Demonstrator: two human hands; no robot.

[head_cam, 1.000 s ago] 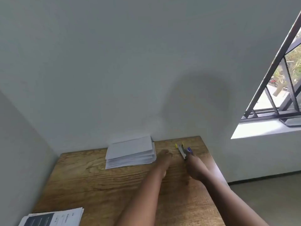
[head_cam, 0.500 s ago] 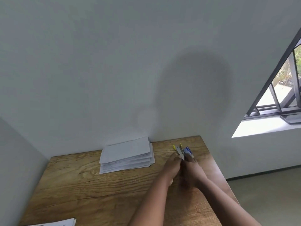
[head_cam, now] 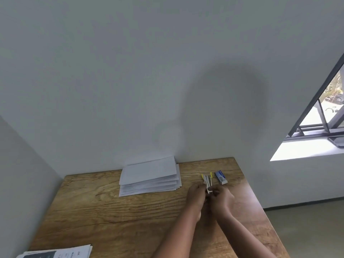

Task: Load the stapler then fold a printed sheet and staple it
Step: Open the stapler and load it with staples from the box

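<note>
Both hands, left hand [head_cam: 197,194] and right hand [head_cam: 221,199], have fingers clamped on the opened stapler [head_cam: 208,184] (yellow tips up) over the tabletop [head_cam: 130,216], staple box [head_cam: 221,177] just beside, folded sheets [head_cam: 150,176] further left.

A plain office corner, by the look of it: a wooden counter [head_cam: 111,211] pushed against bare grey walls, a stack of folded white papers [head_cam: 150,175], printed sheets [head_cam: 55,253], a small staple box [head_cam: 221,177], and a dark-framed window [head_cam: 320,108].

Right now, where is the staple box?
The staple box lies on the desk's far right, just right of the stapler.
</note>
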